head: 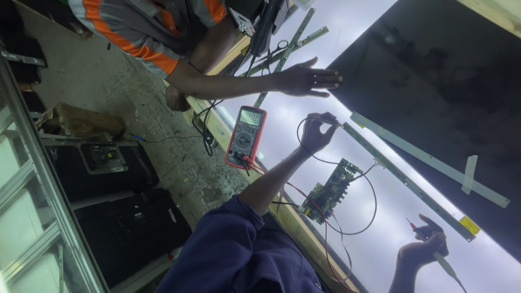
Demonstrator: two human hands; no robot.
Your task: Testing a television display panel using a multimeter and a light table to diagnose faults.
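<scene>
Basically, left hand (pixel 316 132) fingers pinch black probe lead; right hand (pixel 426 244) fingers grip red probe (pixel 414 224). Thin, light, slippery tips; hold by insulated shafts.

surface: lit white backlight panel (pixel 304 125) on a wooden bench edge (pixel 220 122)
multimeter (pixel 246 137): red-cased, lies on the panel, left of the person's left hand (pixel 317 132)
circuit board (pixel 328 191): green, lies flat below that hand, wires running off it
LED strips (pixel 412 184): long, narrow, between the left hand and the right hand (pixel 426 247)
further strips (pixel 285 51): beyond a co-worker's hand (pixel 306 78) resting on the panel
dark sheet (pixel 445 92): covers the panel's far side, past both hands
</scene>
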